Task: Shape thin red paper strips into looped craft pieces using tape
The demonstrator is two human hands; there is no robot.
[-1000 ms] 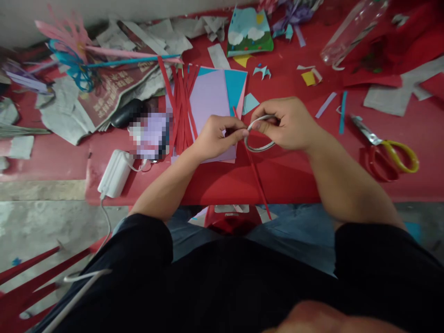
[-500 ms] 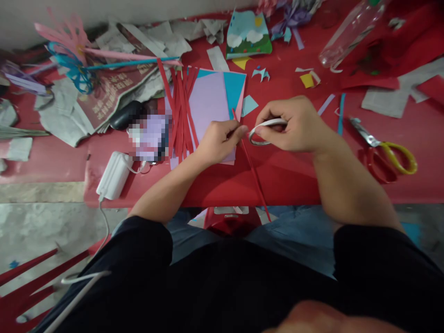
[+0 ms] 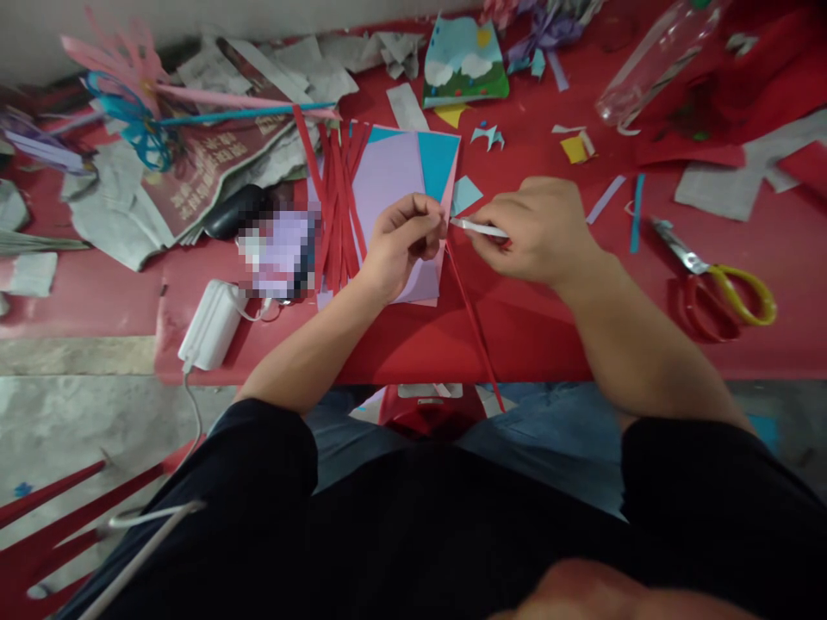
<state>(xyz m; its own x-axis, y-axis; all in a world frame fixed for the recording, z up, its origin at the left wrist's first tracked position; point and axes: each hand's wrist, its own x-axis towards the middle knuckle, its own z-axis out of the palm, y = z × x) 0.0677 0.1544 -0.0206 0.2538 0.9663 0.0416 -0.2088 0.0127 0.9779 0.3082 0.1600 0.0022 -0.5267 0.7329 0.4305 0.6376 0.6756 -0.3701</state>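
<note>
My left hand [image 3: 408,237] is closed, thumb and fingers curled together around the upper end of a thin red strip [image 3: 475,310]. The strip hangs slanting down to the right, past the table's front edge. Close beside it, my right hand [image 3: 543,226] grips what looks like a narrow white roll of tape [image 3: 488,229], turned nearly edge-on. The fingertips of both hands almost meet, and the small gap between them is too blurred to read. Under my left hand lies a stack of purple paper [image 3: 391,172], with blue and pink sheets beneath and a bundle of red strips [image 3: 339,207] beside it.
Scissors [image 3: 704,275] with red and yellow handles lie on the right. Several paper scraps, such as a light blue square [image 3: 465,195], surround the work. A plastic bottle [image 3: 652,69] lies at the back right. To the left are a white power bank [image 3: 214,325] and a black mouse-shaped object [image 3: 236,213].
My left hand has turned, its fingers now curled upward around the strip's end. The tape roll has tilted from a visible ring to nearly edge-on as my right hand rotated.
</note>
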